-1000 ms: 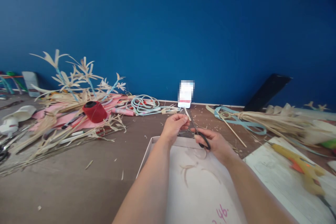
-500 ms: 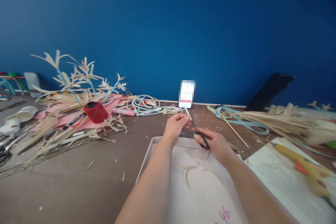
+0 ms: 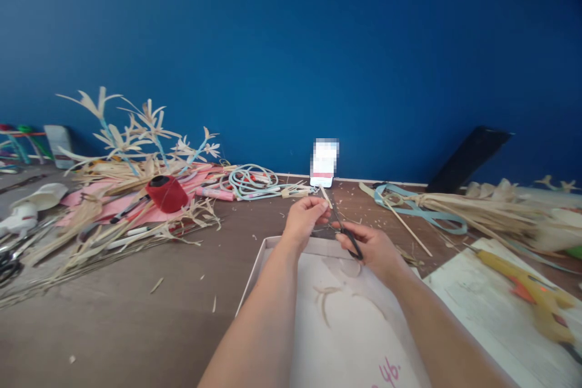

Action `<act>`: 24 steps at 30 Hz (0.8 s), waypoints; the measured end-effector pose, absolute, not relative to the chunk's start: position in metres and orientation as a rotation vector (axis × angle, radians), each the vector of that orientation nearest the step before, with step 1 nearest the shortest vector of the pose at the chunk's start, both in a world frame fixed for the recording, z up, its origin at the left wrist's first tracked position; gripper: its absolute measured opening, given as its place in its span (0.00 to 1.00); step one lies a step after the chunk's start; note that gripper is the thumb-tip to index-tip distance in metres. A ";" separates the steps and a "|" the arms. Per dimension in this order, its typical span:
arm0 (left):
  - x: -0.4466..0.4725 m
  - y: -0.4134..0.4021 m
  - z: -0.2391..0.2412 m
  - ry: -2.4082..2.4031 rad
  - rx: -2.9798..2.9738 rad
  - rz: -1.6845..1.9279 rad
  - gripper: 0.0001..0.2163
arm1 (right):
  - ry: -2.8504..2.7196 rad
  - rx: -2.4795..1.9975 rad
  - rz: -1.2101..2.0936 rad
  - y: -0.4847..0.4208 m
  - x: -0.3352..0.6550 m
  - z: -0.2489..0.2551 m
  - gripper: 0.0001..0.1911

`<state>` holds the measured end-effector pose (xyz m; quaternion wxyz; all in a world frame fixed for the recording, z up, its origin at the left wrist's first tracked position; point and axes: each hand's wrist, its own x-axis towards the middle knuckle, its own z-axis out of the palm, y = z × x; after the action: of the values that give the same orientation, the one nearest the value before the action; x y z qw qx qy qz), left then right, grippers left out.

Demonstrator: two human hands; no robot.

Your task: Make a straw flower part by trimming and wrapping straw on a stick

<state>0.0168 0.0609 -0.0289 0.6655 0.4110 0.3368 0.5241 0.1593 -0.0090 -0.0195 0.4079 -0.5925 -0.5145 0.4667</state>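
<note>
My left hand [image 3: 304, 219] pinches a thin pale straw strip [image 3: 324, 196] that sticks up and away from the fingertips. My right hand [image 3: 370, 247] grips black-handled scissors [image 3: 349, 241], their blades pointing up toward the strip beside my left fingers. Both hands hover over the far edge of a shallow white box lid [image 3: 254, 273], which holds a few curved straw offcuts [image 3: 325, 300] and pink writing near me.
A pile of dried straw and straw flowers [image 3: 131, 133], a red thread spool [image 3: 166, 193] and coiled pale-blue cord [image 3: 248, 182] lie left. A straw bundle with blue ribbon [image 3: 436, 209] and a yellow glue gun [image 3: 522, 288] on a white board lie right. Blue wall behind.
The hands hold almost still with strip and scissors. The view drifts slightly, so things shift a little to the right in the picture.
</note>
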 end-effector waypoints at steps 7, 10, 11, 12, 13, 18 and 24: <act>0.017 0.062 -0.030 0.760 0.933 1.180 0.11 | -1.398 -1.519 1.026 -0.008 0.161 -0.022 0.25; 0.017 0.062 -0.030 0.758 0.935 1.178 0.11 | -1.409 -1.507 1.023 -0.007 0.162 -0.024 0.25; 0.017 0.062 -0.030 0.757 0.936 1.179 0.11 | -1.399 -1.504 1.036 -0.007 0.162 -0.024 0.26; 0.016 0.062 -0.030 0.757 0.937 1.180 0.11 | -1.388 -1.504 1.054 -0.007 0.161 -0.024 0.26; 0.016 0.062 -0.030 0.757 0.938 1.183 0.11 | -1.376 -1.504 1.071 -0.008 0.161 -0.023 0.26; 0.016 0.062 -0.029 0.755 0.943 1.176 0.11 | -1.324 -1.524 1.093 -0.009 0.156 -0.019 0.26; 0.016 0.061 -0.030 0.751 0.962 1.133 0.11 | -1.271 -1.519 1.121 -0.009 0.156 -0.019 0.27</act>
<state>0.0163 0.0613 -0.0297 0.6729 0.4273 0.3336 0.5034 0.1560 -0.0086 -0.0192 0.4196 -0.6059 -0.5069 0.4471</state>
